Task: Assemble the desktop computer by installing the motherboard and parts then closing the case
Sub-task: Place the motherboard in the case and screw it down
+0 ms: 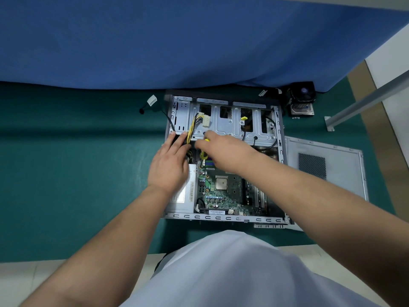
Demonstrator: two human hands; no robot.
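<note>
Open case (279,138) lies flat, long axis away (drive bays apparently far)

A computer repair bench, workshop-like.
Green mat (66,173) at centre, blue cloth (155,41) across the top, opened computer case (225,216), loose side panel (345,156) at right.

No text is legible. A white label (185,191) on the power supply (182,203) and a barcode sticker (216,212) on the motherboard (223,191) carry print too small to read.
</note>
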